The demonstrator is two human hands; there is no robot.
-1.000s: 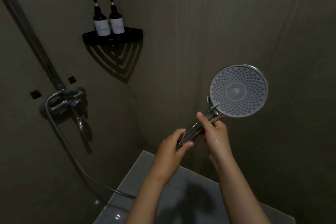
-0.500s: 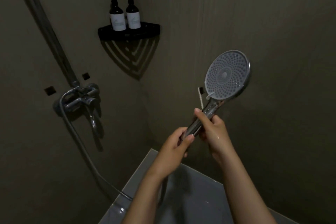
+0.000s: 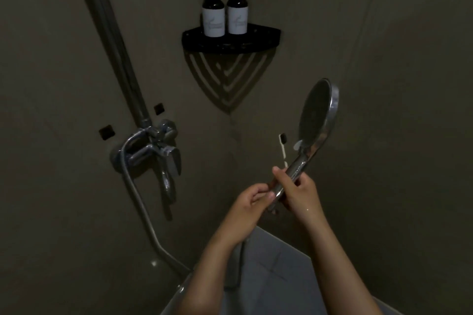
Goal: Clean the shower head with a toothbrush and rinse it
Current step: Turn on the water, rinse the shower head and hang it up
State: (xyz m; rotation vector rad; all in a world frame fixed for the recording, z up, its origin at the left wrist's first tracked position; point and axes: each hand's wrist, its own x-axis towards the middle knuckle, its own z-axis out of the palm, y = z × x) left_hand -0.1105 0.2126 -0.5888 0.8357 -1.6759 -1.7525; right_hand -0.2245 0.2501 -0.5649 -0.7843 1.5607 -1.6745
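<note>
The chrome shower head (image 3: pixel 317 112) is held up at the right of centre, turned nearly edge-on with its grey nozzle face towards the left. My right hand (image 3: pixel 299 194) is wrapped around the upper part of its handle. A white toothbrush (image 3: pixel 283 147) with dark bristles sticks up from the same hand, just left of the handle and apart from the nozzle face. My left hand (image 3: pixel 249 202) pinches the lower end of the handle, where the hose joins.
A chrome mixer tap (image 3: pixel 153 147) with a riser pipe is on the left wall, and its metal hose (image 3: pixel 143 212) loops down to the floor. A black corner shelf (image 3: pixel 230 42) carries two pump bottles (image 3: pixel 213 10). Grey floor tiles (image 3: pixel 276 268) lie below my arms.
The shower head has rotated from facing me to almost edge-on, face to the left. The toothbrush has come into sight beside the handle. Both hands stay on the handle.
</note>
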